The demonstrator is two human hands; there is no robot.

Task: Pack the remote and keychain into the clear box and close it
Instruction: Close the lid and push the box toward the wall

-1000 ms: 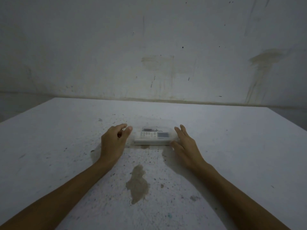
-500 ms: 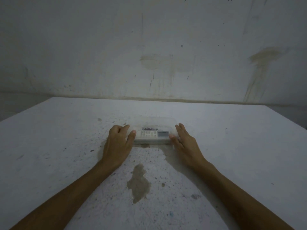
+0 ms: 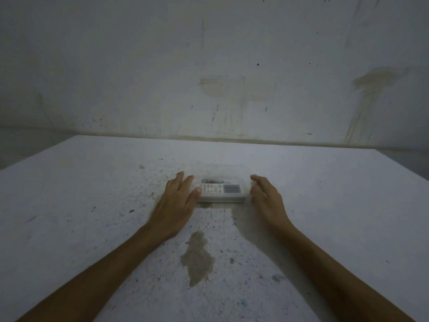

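Note:
A clear box [image 3: 224, 170] lies flat in the middle of the white table [image 3: 92, 205] with its lid resting on top. Through the plastic I see a white remote [image 3: 220, 188] with a grey screen at its right end. Behind the remote is a small dark thing, apparently the keychain [image 3: 212, 181]. My left hand [image 3: 177, 201] wraps the box's left end, thumb on the lid and fingers over the far corner. My right hand [image 3: 267, 198] sits at the box's right end, fingers spread and slightly curled; whether it touches the box is unclear.
A brownish stain [image 3: 197, 256] marks the table between my forearms, and the surface is speckled with dark spots. A stained grey wall [image 3: 220, 89] rises just behind the table's far edge. The table's left and right edges drop off to a dark floor.
My left hand went from hovering beside the box to clasping its left end with the thumb on the lid. My right hand stayed at the right end, fingers now slightly lifted.

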